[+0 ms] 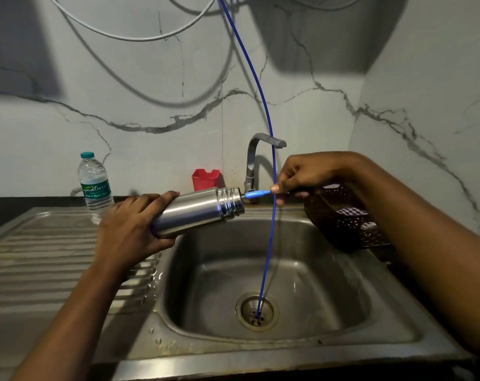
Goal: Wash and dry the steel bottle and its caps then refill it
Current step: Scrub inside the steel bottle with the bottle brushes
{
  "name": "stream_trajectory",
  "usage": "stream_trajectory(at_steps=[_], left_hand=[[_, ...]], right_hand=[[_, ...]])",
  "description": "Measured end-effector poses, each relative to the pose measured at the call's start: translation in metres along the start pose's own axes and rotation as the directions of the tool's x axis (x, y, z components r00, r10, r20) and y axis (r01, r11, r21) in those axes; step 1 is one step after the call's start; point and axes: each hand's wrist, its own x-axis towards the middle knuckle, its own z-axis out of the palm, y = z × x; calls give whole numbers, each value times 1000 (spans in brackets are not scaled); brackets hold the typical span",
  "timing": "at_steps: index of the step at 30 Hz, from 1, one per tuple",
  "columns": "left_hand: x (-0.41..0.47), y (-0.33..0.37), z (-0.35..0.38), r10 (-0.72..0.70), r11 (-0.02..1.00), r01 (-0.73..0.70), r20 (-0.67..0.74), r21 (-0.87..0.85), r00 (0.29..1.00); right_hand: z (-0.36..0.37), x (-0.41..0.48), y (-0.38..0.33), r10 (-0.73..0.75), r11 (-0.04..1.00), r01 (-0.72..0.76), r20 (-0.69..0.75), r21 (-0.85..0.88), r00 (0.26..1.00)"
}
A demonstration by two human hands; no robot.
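The steel bottle [197, 209] lies almost level above the sink's left rim, its uncapped threaded mouth turned to the right. My left hand [134, 229] grips its base end. My right hand [299, 174] pinches the blue handle [256, 193] of a thin brush just outside the mouth; the working end goes into the neck and is hidden. No caps are in view.
The steel sink [343, 320] has a drain [256, 313] with a blue hose [269, 215] dropping into it from above. The tap [256, 158] stands behind. A plastic water bottle [95, 185] stands on the drainboard [40, 259]; a red cup [205, 178] and dark basket [346, 218] sit nearby.
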Motion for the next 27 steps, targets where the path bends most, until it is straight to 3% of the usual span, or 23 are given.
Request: stream_trajectory(at_steps=[1,2,3,4,6,7,9,11,15,23,27], left_hand=[[0,-1,0,-25,1000,25,14,-11,1000],[1,-2,-1,-53,998,54,27,-30,998],[1,-3,-1,-78,995,80,34,-54,996],[1,-4,-2,-98,992,101,37,-81,994],[2,-4,-3,-117,984,122,42,-130,992],[2,-5,-3,-118,981,124,44,-147,992],[1,-6,-2,-122,978,129,52,-166,991],[1,-9,-2,-132,976,140,58,-168,990],[0,-15,-4,-149,970,158,59,-184,987],[-1,-22,-11,-190,947,198,58,-252,980],[-1,-25,-13,-207,949,219,74,-227,976]], right_hand=[[2,1,-3,-11,992,2,-77,-127,997],[7,4,-5,-91,930,10,-202,-368,975],[15,9,-7,-246,797,1,-322,-605,914],[25,13,-6,-452,653,-7,-397,-757,799],[37,22,0,-709,473,-43,-408,-880,575],[40,25,3,-758,420,-69,-392,-905,522],[39,32,10,-787,359,-115,-367,-926,496],[36,34,10,-796,343,-80,-335,-936,505],[13,31,7,-770,325,37,-241,-945,591],[-29,20,5,-623,413,28,-260,-910,738],[-45,13,15,-616,481,-5,-342,-877,709]])
